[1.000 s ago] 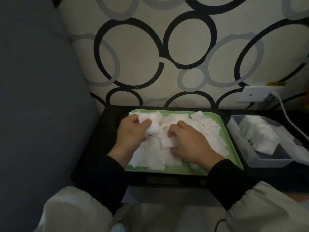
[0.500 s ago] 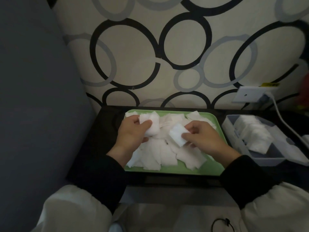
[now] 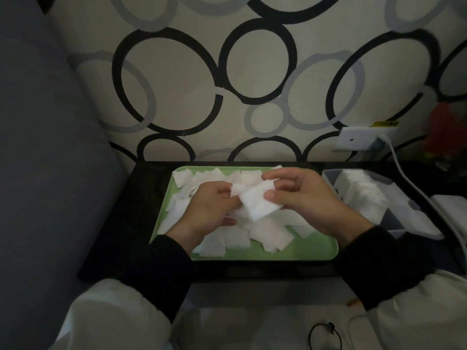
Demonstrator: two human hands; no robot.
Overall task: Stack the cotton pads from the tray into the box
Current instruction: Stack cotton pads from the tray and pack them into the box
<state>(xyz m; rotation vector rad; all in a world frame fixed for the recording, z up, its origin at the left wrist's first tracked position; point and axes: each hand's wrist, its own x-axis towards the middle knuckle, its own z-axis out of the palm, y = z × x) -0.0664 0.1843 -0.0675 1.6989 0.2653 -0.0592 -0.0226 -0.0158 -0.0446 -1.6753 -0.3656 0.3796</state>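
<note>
Both hands raised over the centre of the pale green rectangular plastic tray point(image 3: 303, 251). Left hand point(image 3: 212, 205) pinches the 9 o'clock edge of a small bunch of white square cotton pads point(image 3: 255, 202). Right hand point(image 3: 303, 198) grips the same bunch from 3 o'clock, thumb and curled fingers closed on it. Loose white pads point(image 3: 267, 236) lie heaped over the tray floor, bare green showing toward 5 o'clock. Grey open plastic box point(image 3: 404, 224) sits just beside the tray at 3 o'clock, with stacked pads point(image 3: 364, 195) inside. Everything rests on a black tabletop point(image 3: 144, 198). A white cable point(image 3: 401, 173) runs past the box's far side.
</note>
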